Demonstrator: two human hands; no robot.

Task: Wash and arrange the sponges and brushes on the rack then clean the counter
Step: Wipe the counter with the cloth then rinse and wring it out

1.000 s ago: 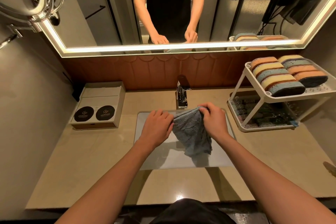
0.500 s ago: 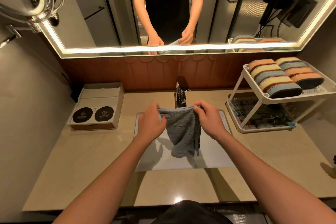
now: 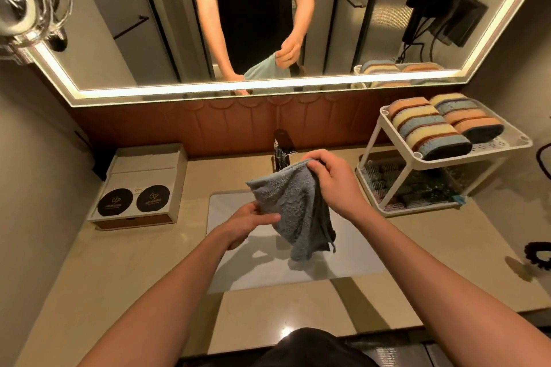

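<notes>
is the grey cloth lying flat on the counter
No, the grey terry cloth hangs over the white sink basin, held at its top by the right hand and lower by the left hand.

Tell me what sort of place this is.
Most likely a hotel bathroom vanity: a backlit mirror above a faucet and sink set in a beige counter, a wall-mounted hair dryer reflected in the mirror, and a branded amenity box beside the sink.

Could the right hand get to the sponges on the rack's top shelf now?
Probably yes: the space between the right hand and the sponges looks free. But it grips the gray cloth, so it is not empty.
</notes>
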